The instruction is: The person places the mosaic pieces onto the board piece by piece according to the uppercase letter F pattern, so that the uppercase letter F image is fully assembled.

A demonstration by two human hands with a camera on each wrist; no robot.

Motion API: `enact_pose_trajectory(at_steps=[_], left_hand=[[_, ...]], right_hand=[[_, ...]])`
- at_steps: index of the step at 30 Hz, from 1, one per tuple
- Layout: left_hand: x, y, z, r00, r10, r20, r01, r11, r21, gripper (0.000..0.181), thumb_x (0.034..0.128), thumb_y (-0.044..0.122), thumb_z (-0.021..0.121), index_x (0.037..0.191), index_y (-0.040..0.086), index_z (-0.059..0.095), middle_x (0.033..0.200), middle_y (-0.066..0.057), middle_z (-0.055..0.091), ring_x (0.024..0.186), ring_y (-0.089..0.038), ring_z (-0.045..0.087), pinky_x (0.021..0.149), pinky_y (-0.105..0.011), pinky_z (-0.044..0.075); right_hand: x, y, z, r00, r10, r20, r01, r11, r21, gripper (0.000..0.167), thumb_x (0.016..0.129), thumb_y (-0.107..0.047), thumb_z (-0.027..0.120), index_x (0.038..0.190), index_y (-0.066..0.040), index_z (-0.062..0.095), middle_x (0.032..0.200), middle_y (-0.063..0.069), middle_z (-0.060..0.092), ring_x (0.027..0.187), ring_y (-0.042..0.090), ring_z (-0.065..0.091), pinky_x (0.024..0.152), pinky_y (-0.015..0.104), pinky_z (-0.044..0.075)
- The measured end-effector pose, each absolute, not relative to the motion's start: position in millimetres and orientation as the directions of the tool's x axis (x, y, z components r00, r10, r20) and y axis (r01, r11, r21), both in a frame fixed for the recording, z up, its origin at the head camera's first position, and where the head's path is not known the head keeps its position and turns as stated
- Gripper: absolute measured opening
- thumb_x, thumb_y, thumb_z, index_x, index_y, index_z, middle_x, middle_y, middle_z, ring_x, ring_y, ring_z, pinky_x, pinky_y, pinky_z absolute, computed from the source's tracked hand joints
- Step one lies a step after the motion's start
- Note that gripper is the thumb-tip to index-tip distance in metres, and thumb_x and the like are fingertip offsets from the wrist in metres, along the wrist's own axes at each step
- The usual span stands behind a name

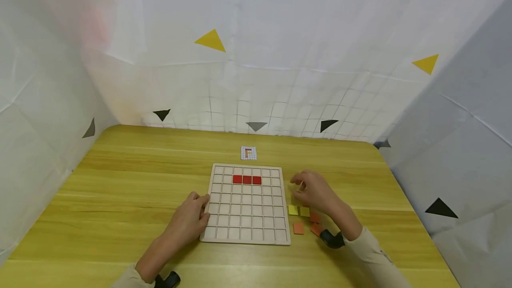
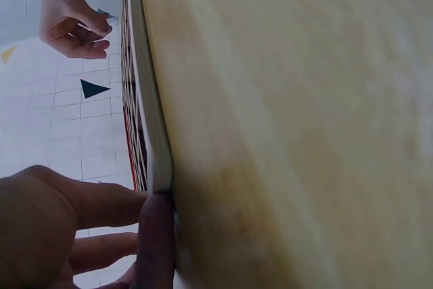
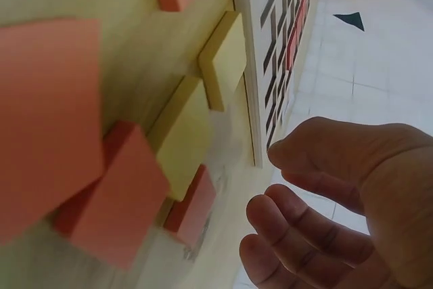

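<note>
A pale wooden grid board [image 1: 224, 222] lies on the table with three red tiles [image 1: 247, 180] side by side in its second row from the back. My left hand [image 1: 187, 219] touches the board's left edge with fingers and thumb; the left wrist view shows the fingertips against the rim [image 2: 153, 120]. To the right of the board, my right hand [image 1: 316, 191] hovers with fingers loosely bent and nothing between them. Near it lie two yellow tiles [image 1: 293, 210] and several orange ones [image 1: 298, 228], which the right wrist view shows beside the hand [image 3: 325, 214].
A small printed card [image 1: 249, 153] with a coloured grid pattern lies behind the board. White sheeting [image 1: 280, 34] with yellow, black and grey triangles surrounds the wooden table [image 1: 132, 181] at the back and both sides.
</note>
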State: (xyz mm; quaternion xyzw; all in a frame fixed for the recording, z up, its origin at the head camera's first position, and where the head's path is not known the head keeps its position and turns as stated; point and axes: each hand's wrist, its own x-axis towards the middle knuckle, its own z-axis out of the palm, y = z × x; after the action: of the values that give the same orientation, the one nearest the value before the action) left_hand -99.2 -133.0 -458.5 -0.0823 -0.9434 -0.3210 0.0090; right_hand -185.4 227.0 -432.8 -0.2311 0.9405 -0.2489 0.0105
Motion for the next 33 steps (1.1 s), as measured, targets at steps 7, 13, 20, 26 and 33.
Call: enact_pose_trajectory(at_steps=[7, 13, 20, 26, 33], left_hand=[[-98, -133, -457, -0.986, 0.150, 0.069, 0.162, 0.782, 0.602, 0.047, 0.0851, 0.000, 0.072, 0.130, -0.007, 0.062, 0.088, -0.004, 0.047, 0.067, -0.013, 0.042, 0.054, -0.026, 0.036], [-98, -132, -455, -0.987, 0.147, 0.069, 0.158, 0.784, 0.600, 0.046, 0.0849, 0.000, 0.072, 0.130, -0.008, 0.062, 0.088, -0.005, 0.047, 0.068, -0.014, 0.042, 0.054, -0.026, 0.036], [-98, -132, -456, -0.988, 0.143, 0.058, 0.149, 0.784, 0.603, 0.047, 0.0848, -0.001, 0.073, 0.130, -0.008, 0.062, 0.088, -0.005, 0.047, 0.068, -0.014, 0.042, 0.054, -0.026, 0.037], [-98, -132, -456, -0.988, 0.145, 0.052, 0.147, 0.783, 0.604, 0.047, 0.0848, 0.000, 0.073, 0.130, -0.008, 0.061, 0.088, -0.005, 0.047, 0.068, -0.014, 0.043, 0.055, -0.026, 0.037], [-98, -133, -456, -0.988, 0.146, 0.054, 0.149, 0.782, 0.605, 0.047, 0.0849, 0.000, 0.073, 0.130, -0.007, 0.062, 0.090, -0.005, 0.048, 0.069, -0.014, 0.043, 0.055, -0.027, 0.037]], right_hand=[[-181, 238, -437, -0.900, -0.425, 0.092, -0.415, 0.778, -0.472, 0.024, 0.082, -0.003, 0.074, 0.105, -0.003, 0.074, 0.099, 0.008, 0.066, 0.079, 0.018, 0.063, 0.068, 0.031, 0.053], [-174, 244, -440, -0.900, -0.424, 0.097, -0.416, 0.773, -0.479, 0.025, 0.082, -0.003, 0.076, 0.106, -0.003, 0.073, 0.100, 0.007, 0.066, 0.080, 0.017, 0.063, 0.067, 0.031, 0.052], [-170, 249, -439, -0.900, -0.426, 0.096, -0.418, 0.776, -0.472, 0.025, 0.081, -0.003, 0.077, 0.106, -0.003, 0.073, 0.097, 0.006, 0.066, 0.078, 0.016, 0.063, 0.065, 0.029, 0.052], [-166, 252, -439, -0.907, -0.414, 0.072, -0.398, 0.792, -0.463, 0.023, 0.081, -0.004, 0.078, 0.104, -0.004, 0.074, 0.094, 0.004, 0.065, 0.077, 0.016, 0.062, 0.066, 0.030, 0.052], [-164, 254, -439, -0.904, -0.424, 0.055, -0.405, 0.809, -0.427, 0.019, 0.083, -0.008, 0.078, 0.101, -0.006, 0.075, 0.090, 0.002, 0.065, 0.076, 0.015, 0.062, 0.066, 0.031, 0.052]])
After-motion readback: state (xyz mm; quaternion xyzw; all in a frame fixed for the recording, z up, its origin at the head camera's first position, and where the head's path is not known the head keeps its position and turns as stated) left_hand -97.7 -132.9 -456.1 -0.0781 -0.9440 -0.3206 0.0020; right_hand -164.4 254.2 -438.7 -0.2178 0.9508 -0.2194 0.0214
